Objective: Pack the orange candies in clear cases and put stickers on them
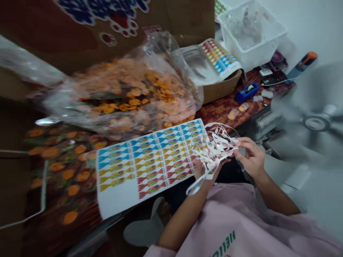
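Observation:
A tangled bunch of thin white sticker trimmings (214,146) hangs between my hands, over the right end of a sticker sheet. My left hand (200,171) is closed around the lower side of the bunch, its fingers mostly hidden behind the strips. My right hand (251,157) pinches the bunch's right end between thumb and fingers. Beneath lies the sticker sheet (115,200), printed with rows of blue, yellow and red bow-shaped stickers; its lower left corner is plain white. One loop of trimming dangles over my left wrist.
A large clear plastic bag (112,123) of small orange discs lies behind the sheet. Loose orange pieces (72,189) cover the table's left. A cardboard box (219,89), blue tape dispenser (247,92) and white basket (250,55) stand at the back right. A fan (317,123) is at the right.

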Tool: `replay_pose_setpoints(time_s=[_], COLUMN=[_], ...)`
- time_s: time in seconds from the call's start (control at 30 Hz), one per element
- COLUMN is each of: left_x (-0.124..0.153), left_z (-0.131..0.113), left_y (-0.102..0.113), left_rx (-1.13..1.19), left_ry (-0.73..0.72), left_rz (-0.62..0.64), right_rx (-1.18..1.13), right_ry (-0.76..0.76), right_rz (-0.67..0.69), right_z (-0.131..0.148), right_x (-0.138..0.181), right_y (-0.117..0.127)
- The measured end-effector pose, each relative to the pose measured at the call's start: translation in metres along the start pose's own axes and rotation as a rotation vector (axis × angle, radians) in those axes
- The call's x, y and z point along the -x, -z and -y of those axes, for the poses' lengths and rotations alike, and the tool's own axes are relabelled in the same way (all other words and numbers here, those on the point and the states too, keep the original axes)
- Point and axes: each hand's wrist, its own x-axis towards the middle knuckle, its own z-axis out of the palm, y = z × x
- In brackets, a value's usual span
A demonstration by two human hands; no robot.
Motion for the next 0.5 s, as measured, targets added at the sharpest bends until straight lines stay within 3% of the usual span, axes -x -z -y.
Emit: replay_pose_setpoints(time_s=[0.07, 0.17, 0.23, 0.3, 0.4, 0.5], left_x=[0.012, 0.025, 0.028, 0.026, 0.019, 0.012], left_z=[0.012, 0.024, 0.026, 0.028, 0.033, 0.042], left_y=[0.004, 0.011, 0.020, 0.033, 0.057, 0.076], left_rx=[0.003, -0.105, -0.243, -0.378, -0.545, -0.631], left_ry=[0.105, 0.291, 0.408, 0.482, 0.456, 0.382], left_rz=[0.110, 0.394, 0.579, 0.673, 0.624, 0.480], right_rx=[0.029, 0.069, 0.058, -0.037, -0.267, -0.286], right_ry=[-0.044, -0.192, -0.354, -0.581, -1.032, -1.157], right_rz=[-0.136, -0.366, -0.487, -0.590, -0.812, -0.901], right_z=[-0.001, -0.017, -0.041, -0.073, -0.125, -0.168], right_x=[0.003, 0.016, 0.038, 0.071, 0.131, 0.179], right_y=[0.020, 0.065, 0.096, 0.119, 0.129, 0.120])
